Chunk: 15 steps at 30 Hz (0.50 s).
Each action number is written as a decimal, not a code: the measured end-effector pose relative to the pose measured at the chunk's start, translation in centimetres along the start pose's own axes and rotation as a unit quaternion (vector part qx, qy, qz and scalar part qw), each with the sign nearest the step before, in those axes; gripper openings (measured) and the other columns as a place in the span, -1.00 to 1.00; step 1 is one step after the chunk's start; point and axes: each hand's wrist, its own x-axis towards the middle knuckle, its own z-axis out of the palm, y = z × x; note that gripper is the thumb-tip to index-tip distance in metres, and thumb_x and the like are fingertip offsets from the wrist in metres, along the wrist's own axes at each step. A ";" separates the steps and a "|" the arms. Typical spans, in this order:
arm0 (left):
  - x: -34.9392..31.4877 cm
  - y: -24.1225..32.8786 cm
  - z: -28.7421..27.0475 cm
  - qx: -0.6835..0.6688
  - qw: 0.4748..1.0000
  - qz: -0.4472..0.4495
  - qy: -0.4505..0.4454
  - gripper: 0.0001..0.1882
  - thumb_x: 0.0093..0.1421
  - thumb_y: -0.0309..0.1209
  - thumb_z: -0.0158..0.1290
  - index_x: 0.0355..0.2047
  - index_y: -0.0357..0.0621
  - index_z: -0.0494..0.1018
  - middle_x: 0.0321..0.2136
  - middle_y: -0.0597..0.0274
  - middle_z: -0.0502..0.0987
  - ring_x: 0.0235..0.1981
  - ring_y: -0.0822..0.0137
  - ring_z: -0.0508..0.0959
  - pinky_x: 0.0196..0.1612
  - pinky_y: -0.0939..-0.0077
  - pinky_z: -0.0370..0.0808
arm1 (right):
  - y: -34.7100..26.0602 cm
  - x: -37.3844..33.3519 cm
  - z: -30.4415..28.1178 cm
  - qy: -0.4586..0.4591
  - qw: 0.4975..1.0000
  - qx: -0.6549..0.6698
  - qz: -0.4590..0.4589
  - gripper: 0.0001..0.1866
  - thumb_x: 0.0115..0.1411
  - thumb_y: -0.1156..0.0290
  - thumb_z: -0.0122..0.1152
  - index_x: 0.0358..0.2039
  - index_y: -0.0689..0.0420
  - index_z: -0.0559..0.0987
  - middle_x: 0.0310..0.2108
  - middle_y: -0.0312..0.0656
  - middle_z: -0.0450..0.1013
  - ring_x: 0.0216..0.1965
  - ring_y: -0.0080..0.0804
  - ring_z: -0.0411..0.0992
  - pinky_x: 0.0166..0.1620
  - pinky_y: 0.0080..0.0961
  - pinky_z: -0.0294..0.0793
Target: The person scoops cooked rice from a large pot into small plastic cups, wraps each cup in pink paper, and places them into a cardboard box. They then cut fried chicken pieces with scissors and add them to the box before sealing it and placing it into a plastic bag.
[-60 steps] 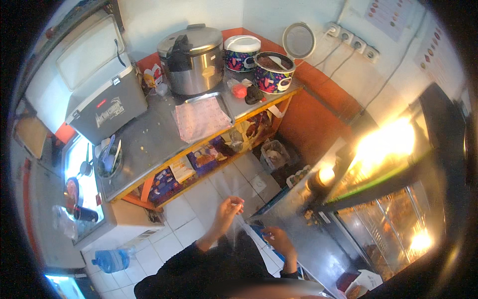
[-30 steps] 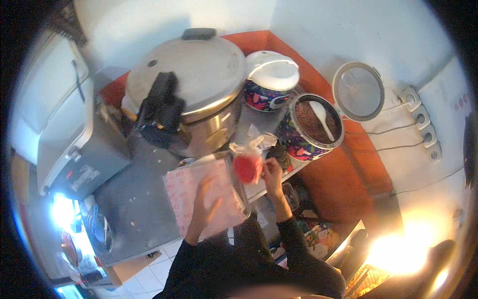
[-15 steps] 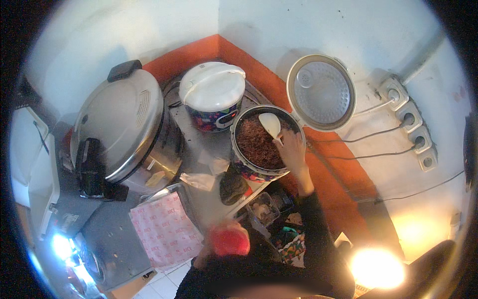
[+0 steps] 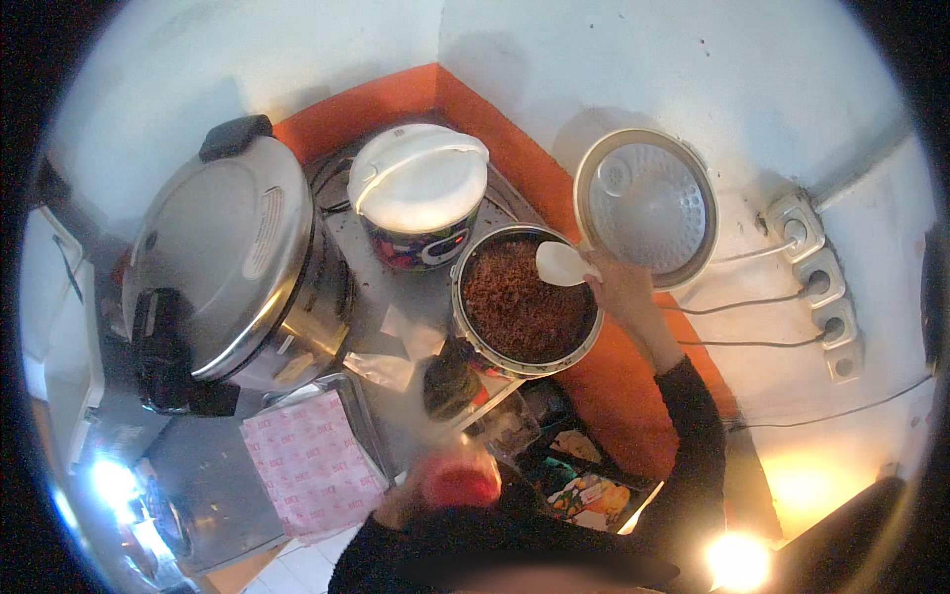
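My right hand [image 4: 625, 293] is closed around the handle of a white rice paddle [image 4: 562, 264]. Its blade is over the far right part of an open rice cooker pot [image 4: 584, 346], above reddish-brown rice [image 4: 524, 307]. The cooker's round lid [image 4: 648, 208] stands raised just behind that hand. Low in the middle, my left hand [image 4: 396, 503] grips a red, round bowl-like container [image 4: 461, 479]. Blur and the container hide part of its fingers, and I cannot make out the contents.
A smaller white-lidded cooker [image 4: 421, 178] stands behind. At left is a large metal cooker [image 4: 228, 257] with black handles. Pink patterned paper [image 4: 317, 465] lies on a tray nearer me. A dark cloth-like lump [image 4: 450, 381] touches the open cooker's front. Plugged sockets [image 4: 816, 282] line the right wall.
My right hand has moved right, toward the raised lid, and the paddle has swung from the rice's middle toward the pot's right rim. My left hand still holds the red container.
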 end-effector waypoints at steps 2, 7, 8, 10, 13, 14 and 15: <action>2.0 3.2 -1.9 0.086 0.986 0.115 0.083 -0.51 0.29 -0.04 -0.20 -0.05 -0.21 0.35 -0.17 0.06 0.51 -0.20 0.19 0.53 -0.10 0.29 0.47 | 0.2 1.2 1.1 -0.040 0.998 0.038 -0.029 -0.60 0.17 0.23 0.12 0.05 -0.04 0.47 -0.22 -0.01 0.54 -0.19 -0.03 0.51 -0.12 -0.11 0.46; 8.6 7.2 -9.4 0.407 0.811 0.283 0.310 -0.56 0.34 -0.12 -0.25 -0.02 -0.21 0.35 -0.15 0.09 0.52 -0.16 0.22 0.53 -0.06 0.30 0.48 | 0.9 3.2 7.4 -0.082 0.958 0.264 -0.071 -0.60 0.23 0.15 0.04 0.04 -0.01 0.47 -0.10 -0.02 0.50 -0.10 0.02 0.47 -0.02 -0.10 0.44; 8.9 7.3 -10.5 0.496 0.743 0.277 0.353 -0.56 0.34 -0.13 -0.27 -0.03 -0.22 0.35 -0.15 0.09 0.52 -0.13 0.22 0.54 -0.04 0.30 0.47 | -0.2 3.1 6.7 -0.094 0.957 0.270 -0.055 -0.59 0.24 0.15 0.02 0.05 0.03 0.47 -0.07 -0.02 0.49 -0.04 0.01 0.45 0.05 -0.14 0.40; 9.0 7.5 -11.7 0.120 0.928 0.220 0.274 -0.56 0.34 -0.14 -0.28 -0.02 -0.22 0.37 -0.13 0.09 0.52 -0.09 0.22 0.53 0.01 0.28 0.46 | -1.2 2.9 6.9 -0.080 0.957 0.268 -0.074 -0.60 0.25 0.17 0.03 0.03 0.08 0.48 -0.07 -0.02 0.49 -0.04 -0.02 0.46 0.05 -0.16 0.40; 9.2 8.1 -11.2 -0.098 0.964 0.175 0.173 -0.58 0.34 -0.17 -0.25 -0.03 -0.23 0.38 -0.12 0.10 0.52 -0.07 0.22 0.52 0.04 0.28 0.44 | -1.4 3.5 8.4 -0.050 0.936 0.332 -0.103 -0.60 0.24 0.21 0.07 0.02 0.15 0.48 -0.14 -0.02 0.52 -0.12 -0.11 0.50 -0.03 -0.22 0.44; 9.3 8.4 -10.7 -0.105 0.967 0.174 0.151 -0.59 0.33 -0.18 -0.23 -0.03 -0.23 0.39 -0.12 0.10 0.52 -0.07 0.21 0.52 0.05 0.28 0.44 | -1.2 3.8 9.0 -0.037 0.924 0.363 -0.114 -0.60 0.24 0.22 0.08 0.02 0.17 0.48 -0.17 -0.02 0.53 -0.16 -0.15 0.52 -0.08 -0.25 0.47; 9.3 8.3 -10.7 -0.071 0.963 0.182 0.184 -0.59 0.33 -0.17 -0.22 -0.04 -0.22 0.40 -0.12 0.11 0.52 -0.07 0.22 0.52 0.05 0.28 0.44 | -0.8 3.7 9.6 -0.074 0.907 0.406 -0.082 -0.59 0.23 0.23 0.10 0.02 0.18 0.49 -0.22 -0.04 0.54 -0.22 -0.21 0.52 -0.13 -0.30 0.47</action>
